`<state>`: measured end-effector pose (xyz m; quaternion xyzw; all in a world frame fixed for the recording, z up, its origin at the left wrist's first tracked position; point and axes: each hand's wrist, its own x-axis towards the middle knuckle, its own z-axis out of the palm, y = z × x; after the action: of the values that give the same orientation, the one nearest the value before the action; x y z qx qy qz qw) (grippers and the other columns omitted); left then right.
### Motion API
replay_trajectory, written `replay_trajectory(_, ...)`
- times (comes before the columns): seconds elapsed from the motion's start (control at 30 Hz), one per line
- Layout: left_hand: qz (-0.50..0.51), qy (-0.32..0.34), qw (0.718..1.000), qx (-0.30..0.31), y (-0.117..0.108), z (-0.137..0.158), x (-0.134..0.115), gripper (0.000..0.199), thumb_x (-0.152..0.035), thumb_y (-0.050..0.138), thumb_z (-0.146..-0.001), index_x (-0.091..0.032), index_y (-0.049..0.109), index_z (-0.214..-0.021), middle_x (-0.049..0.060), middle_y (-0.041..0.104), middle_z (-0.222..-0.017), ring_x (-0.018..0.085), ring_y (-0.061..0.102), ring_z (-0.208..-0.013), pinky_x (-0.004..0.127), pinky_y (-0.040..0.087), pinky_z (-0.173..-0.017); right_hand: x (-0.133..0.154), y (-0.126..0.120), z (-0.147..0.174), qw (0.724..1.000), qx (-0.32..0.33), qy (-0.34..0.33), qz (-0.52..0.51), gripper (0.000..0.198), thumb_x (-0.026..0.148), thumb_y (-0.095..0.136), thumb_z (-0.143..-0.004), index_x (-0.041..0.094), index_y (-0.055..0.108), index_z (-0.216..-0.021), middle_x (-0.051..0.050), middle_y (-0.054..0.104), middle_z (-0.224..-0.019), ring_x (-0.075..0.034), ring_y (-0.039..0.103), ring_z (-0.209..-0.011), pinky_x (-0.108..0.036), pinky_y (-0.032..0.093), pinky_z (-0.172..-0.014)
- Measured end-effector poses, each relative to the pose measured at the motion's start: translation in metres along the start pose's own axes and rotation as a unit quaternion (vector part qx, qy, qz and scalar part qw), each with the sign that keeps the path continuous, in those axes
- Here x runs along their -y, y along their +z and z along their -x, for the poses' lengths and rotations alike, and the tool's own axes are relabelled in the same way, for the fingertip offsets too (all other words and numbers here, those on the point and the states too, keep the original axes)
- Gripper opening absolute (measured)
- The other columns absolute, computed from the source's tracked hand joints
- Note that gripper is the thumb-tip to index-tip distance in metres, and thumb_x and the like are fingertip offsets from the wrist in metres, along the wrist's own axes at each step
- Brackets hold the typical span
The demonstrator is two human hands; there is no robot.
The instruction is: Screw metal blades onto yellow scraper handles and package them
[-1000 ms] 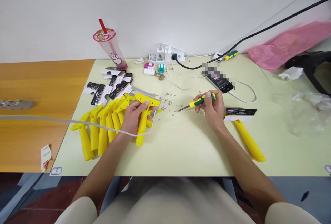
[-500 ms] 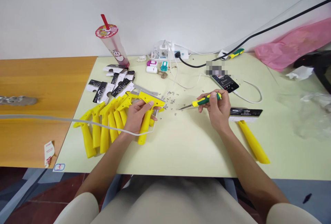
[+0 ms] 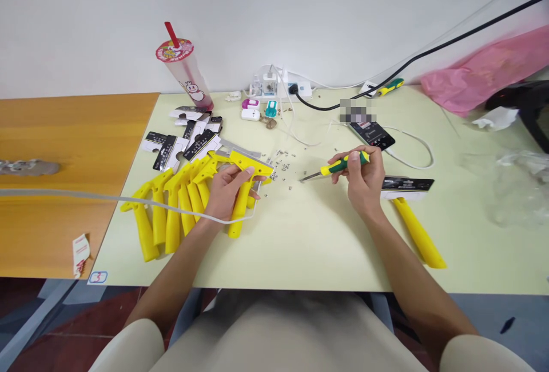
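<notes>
My left hand (image 3: 223, 192) is closed around a yellow T-shaped plastic handle (image 3: 243, 203), the thumb pressing on its wide head. A thin metal edge shows along the top of that head. In my right hand (image 3: 363, 183) is a screwdriver (image 3: 343, 165) with a green and yellow grip, held between thumb and fingers. Its shaft points left and down, with the tip close to the table. Whether a screw sits at the tip is too small to tell. Small screws (image 3: 283, 163) lie scattered between both hands. More yellow handles (image 3: 172, 217) lie in a row beside my left hand.
Black-and-white cards (image 3: 201, 144) are piled behind the handles, near a tall drink cup (image 3: 189, 77). A power strip (image 3: 281, 86) with cables stands by the wall. At right are a phone (image 3: 373, 134) on a cable, a carded yellow handle (image 3: 418, 232) and a pink bag (image 3: 480, 74).
The screwdriver and my right hand have shifted very slightly to the right. My left hand keeps its hold on the yellow handle.
</notes>
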<state>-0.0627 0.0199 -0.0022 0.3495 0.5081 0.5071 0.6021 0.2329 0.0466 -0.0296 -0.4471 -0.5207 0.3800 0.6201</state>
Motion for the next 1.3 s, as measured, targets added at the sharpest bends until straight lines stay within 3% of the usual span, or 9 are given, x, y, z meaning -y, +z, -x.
replay_trajectory(0.23, 0.011, -0.013, 1.000, 0.019, 0.001, 0.001, -0.003, 0.039, -0.043, 0.095, -0.080, -0.017, 0.075, -0.102, 0.016, 0.083, -0.120, 0.038, 0.082, -0.118, 0.028, 0.069, -0.061, -0.001, -0.001, 0.000, 0.998, -0.007, 0.016, -0.052, 0.034, 0.058, 0.070, -0.108, 0.029, 0.053, -0.110, -0.001, 0.081, -0.093, -0.018, 0.078, -0.074, -0.029, 0.058, -0.051)
replay_trajectory(0.4, 0.059, -0.081, 0.992, 0.076, 0.003, 0.004, -0.008, 0.037, -0.043, 0.091, -0.088, -0.017, 0.069, -0.102, 0.016, 0.080, -0.126, 0.041, 0.080, -0.124, 0.030, 0.072, -0.066, 0.003, 0.003, 0.005, 0.994, 0.021, 0.042, -0.099, 0.033, 0.058, 0.070, -0.108, 0.029, 0.054, -0.108, 0.000, 0.082, -0.097, -0.017, 0.077, -0.069, -0.031, 0.062, -0.055)
replay_trajectory(0.63, 0.103, -0.162, 0.972, 0.132, 0.004, 0.007, -0.009, 0.032, -0.041, 0.083, -0.099, -0.019, 0.065, -0.114, 0.018, 0.075, -0.145, 0.044, 0.080, -0.123, 0.042, 0.075, -0.077, 0.012, 0.012, 0.015, 0.988, 0.068, 0.055, -0.126, 0.033, 0.059, 0.067, -0.109, 0.030, 0.053, -0.111, 0.000, 0.083, -0.102, -0.016, 0.074, -0.065, -0.035, 0.065, -0.060)
replay_trajectory(0.8, 0.114, -0.193, 0.963, 0.152, 0.005, 0.009, -0.011, 0.030, -0.042, 0.082, -0.099, -0.019, 0.068, -0.112, 0.018, 0.077, -0.142, 0.043, 0.078, -0.127, 0.053, 0.071, -0.097, 0.013, 0.016, 0.022, 0.986, 0.095, 0.051, -0.123, 0.029, 0.056, 0.067, -0.110, 0.031, 0.054, -0.112, -0.002, 0.083, -0.105, -0.018, 0.076, -0.075, -0.036, 0.064, -0.063)
replay_trajectory(1.0, 0.128, -0.190, 0.960, 0.162, 0.008, 0.009, -0.010, 0.029, -0.039, 0.085, -0.096, -0.015, 0.071, -0.103, 0.023, 0.083, -0.125, 0.041, 0.078, -0.128, 0.057, 0.055, -0.123, 0.011, 0.017, 0.024, 0.987, 0.106, 0.052, -0.109, 0.030, 0.058, 0.066, -0.110, 0.031, 0.052, -0.113, -0.002, 0.082, -0.106, -0.019, 0.077, -0.077, -0.037, 0.065, -0.064)
replay_trajectory(1.1, 0.134, -0.182, 0.962, 0.156, 0.009, 0.007, -0.008, 0.029, -0.038, 0.086, -0.095, -0.016, 0.072, -0.106, 0.022, 0.083, -0.126, 0.041, 0.078, -0.128, 0.057, 0.053, -0.125, 0.012, 0.016, 0.022, 0.991, 0.082, 0.040, -0.100, 0.032, 0.059, 0.066, -0.109, 0.031, 0.052, -0.112, -0.002, 0.081, -0.102, -0.019, 0.076, -0.073, -0.036, 0.064, -0.061)
replay_trajectory(1.3, 0.131, -0.169, 0.966, 0.145, 0.007, 0.004, -0.008, 0.032, -0.039, 0.088, -0.093, -0.014, 0.072, -0.107, 0.024, 0.082, -0.128, 0.040, 0.077, -0.131, 0.054, 0.052, -0.125, 0.015, 0.014, 0.014, 0.997, -0.041, -0.023, -0.061, 0.028, 0.052, 0.068, -0.110, 0.029, 0.053, -0.110, -0.001, 0.080, -0.094, -0.022, 0.079, -0.077, -0.034, 0.062, -0.054)
